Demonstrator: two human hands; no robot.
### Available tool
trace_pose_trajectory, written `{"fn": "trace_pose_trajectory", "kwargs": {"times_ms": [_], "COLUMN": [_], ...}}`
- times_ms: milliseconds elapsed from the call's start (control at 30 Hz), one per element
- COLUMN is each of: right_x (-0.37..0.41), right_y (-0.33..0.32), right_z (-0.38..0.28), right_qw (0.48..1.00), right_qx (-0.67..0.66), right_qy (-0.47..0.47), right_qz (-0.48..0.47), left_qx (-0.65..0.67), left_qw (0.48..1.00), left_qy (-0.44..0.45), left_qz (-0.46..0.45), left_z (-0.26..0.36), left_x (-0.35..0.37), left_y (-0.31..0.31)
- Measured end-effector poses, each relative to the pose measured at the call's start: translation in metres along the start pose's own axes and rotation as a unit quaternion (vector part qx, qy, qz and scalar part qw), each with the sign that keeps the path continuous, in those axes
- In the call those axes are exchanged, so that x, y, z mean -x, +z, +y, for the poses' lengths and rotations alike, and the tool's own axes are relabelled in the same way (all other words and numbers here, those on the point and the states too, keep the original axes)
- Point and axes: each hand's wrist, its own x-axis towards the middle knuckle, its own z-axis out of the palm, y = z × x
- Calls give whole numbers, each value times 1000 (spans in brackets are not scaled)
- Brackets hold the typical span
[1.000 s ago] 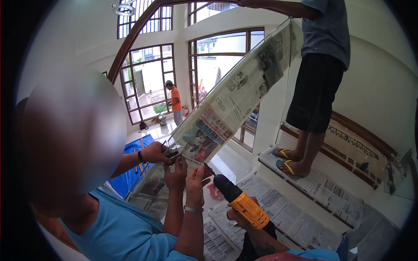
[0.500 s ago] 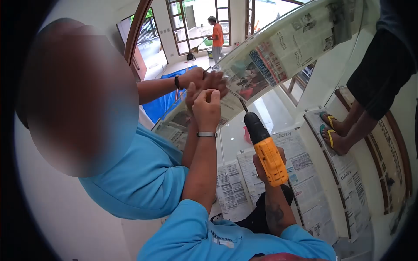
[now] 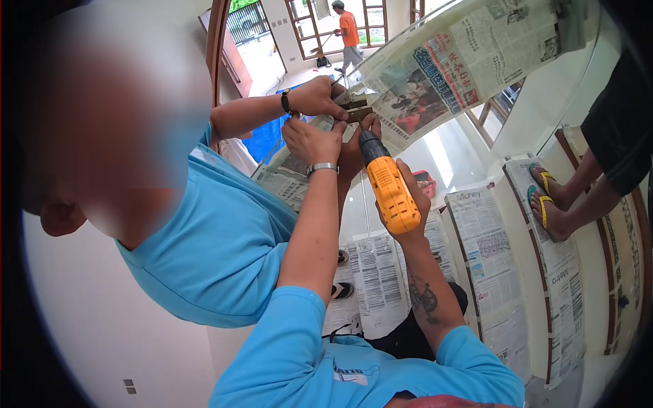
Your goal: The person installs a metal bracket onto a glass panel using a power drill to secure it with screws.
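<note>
My right hand (image 3: 416,194) is closed round the grip of a yellow and black drill (image 3: 391,194), its chuck pointing up at a dark metal bracket (image 3: 359,113). The drill's tip is hidden near a co-worker's fingertips. Left of the bracket is my left hand (image 3: 314,141), thumb and fingers apart, with nothing visible in it. A co-worker's hand (image 3: 318,96) with a black wristband holds the bracket from above. Their other hand (image 3: 352,148), partly behind mine, reaches up to it. The bracket is at the edge of a newspaper-covered glass panel (image 3: 435,81).
The co-worker in a blue shirt (image 3: 204,238) is close on the left. Newspaper-covered steps (image 3: 486,251) are on the right, where another person stands in flip-flops (image 3: 544,197). A person in orange (image 3: 348,30) sweeps at the back. A blue sheet (image 3: 264,141) lies below.
The drill has moved up and left to the bracket. My left hand has lowered slightly and loosened from its pinch. The bracket now shows between the co-worker's hands.
</note>
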Motion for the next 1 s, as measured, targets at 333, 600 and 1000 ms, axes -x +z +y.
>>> {"fn": "trace_pose_trajectory", "kwargs": {"times_ms": [333, 600, 1000], "right_x": [-10, -7, -8], "right_y": [20, 28, 30], "right_z": [2, 4, -2], "right_qw": [999, 998, 997], "right_qx": [39, 49, 60], "right_qy": [-27, -18, -19], "right_qz": [27, 30, 34], "left_qx": [-33, -37, 83], "left_qw": [995, 995, 990], "left_qy": [-19, -19, 89], "left_qz": [-92, -85, 70], "left_z": [4, 8, -10], "left_x": [-14, -19, -6], "left_y": [2, -8, 10]}}
